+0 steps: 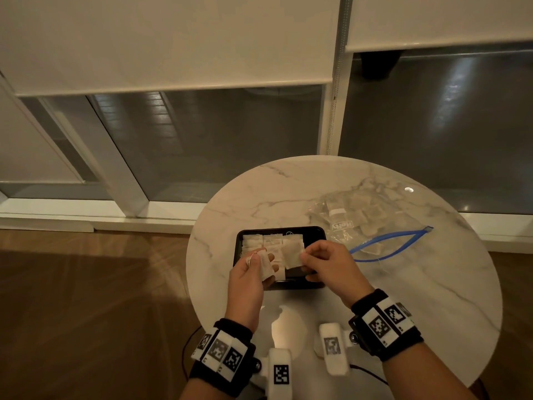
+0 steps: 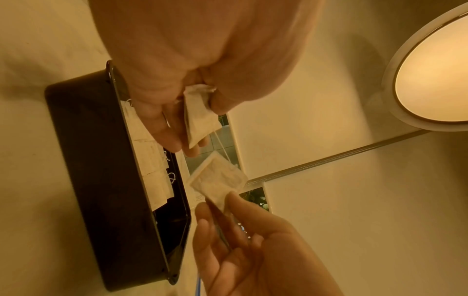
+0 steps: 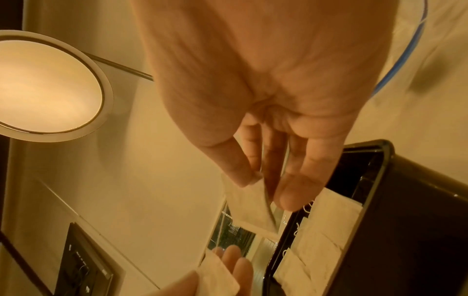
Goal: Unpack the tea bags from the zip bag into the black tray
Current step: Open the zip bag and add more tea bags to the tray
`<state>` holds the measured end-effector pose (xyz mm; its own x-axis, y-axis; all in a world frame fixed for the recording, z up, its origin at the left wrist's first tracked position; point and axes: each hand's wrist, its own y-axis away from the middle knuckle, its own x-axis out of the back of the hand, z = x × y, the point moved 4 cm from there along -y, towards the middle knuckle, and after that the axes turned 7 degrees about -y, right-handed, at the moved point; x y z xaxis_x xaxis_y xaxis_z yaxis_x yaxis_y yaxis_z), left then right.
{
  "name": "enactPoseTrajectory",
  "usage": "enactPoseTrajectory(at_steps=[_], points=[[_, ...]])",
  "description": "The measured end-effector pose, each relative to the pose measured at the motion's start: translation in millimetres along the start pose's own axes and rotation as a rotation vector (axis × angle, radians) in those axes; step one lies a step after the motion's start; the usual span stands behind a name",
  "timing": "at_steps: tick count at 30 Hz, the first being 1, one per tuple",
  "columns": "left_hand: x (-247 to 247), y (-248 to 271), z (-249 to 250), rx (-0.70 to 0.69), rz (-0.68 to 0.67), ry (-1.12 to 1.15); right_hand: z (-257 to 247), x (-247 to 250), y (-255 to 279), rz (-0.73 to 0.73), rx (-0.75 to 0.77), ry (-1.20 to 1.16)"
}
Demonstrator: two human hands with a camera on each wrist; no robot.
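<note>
Both my hands are up over the black tray (image 1: pixel 314 232), each with one tea bag. My left hand (image 1: pixel 248 280) pinches a tea bag (image 1: pixel 266 267) between thumb and fingers, fingers curled round it, its white string (image 1: pixel 250 258) looping off near the thumb. My right hand (image 1: pixel 331 269) pinches a second tea bag (image 1: pixel 292 254) at one edge, thumb against fingertips, the other fingers loosely curled; the bag hangs out to the left, just beside the one in my left hand. In the left wrist view the string runs from one bag toward the other, cannot tell if they are tangled.

Tray sits on the round marble table (image 1: pixel 432 284), right in front of me. Rows of tea bags (image 1: pixel 256 242) already lie flat in its far and left part, overlapping; the near right part shows bare black floor.

Zip bag (image 1: pixel 360 215) lies on the table behind and right of the tray, apart from my hands, blue zip mouth (image 1: pixel 386 246) gaping open toward me, more tea bags inside.
</note>
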<state>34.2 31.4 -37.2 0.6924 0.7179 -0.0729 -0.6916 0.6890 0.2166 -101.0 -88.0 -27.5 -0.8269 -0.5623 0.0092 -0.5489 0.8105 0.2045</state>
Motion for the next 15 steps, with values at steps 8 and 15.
enactPoseTrajectory(at_steps=[8, 15], points=[[4.1, 0.3, -5.7, 0.056, 0.023, -0.117, -4.6, 8.9, -4.1, 0.069, 0.079, 0.017], [-0.2, 2.2, -6.0, 0.081, -0.075, -0.148, -14.5, 0.5, 3.7, -0.015, 0.116, 0.015]])
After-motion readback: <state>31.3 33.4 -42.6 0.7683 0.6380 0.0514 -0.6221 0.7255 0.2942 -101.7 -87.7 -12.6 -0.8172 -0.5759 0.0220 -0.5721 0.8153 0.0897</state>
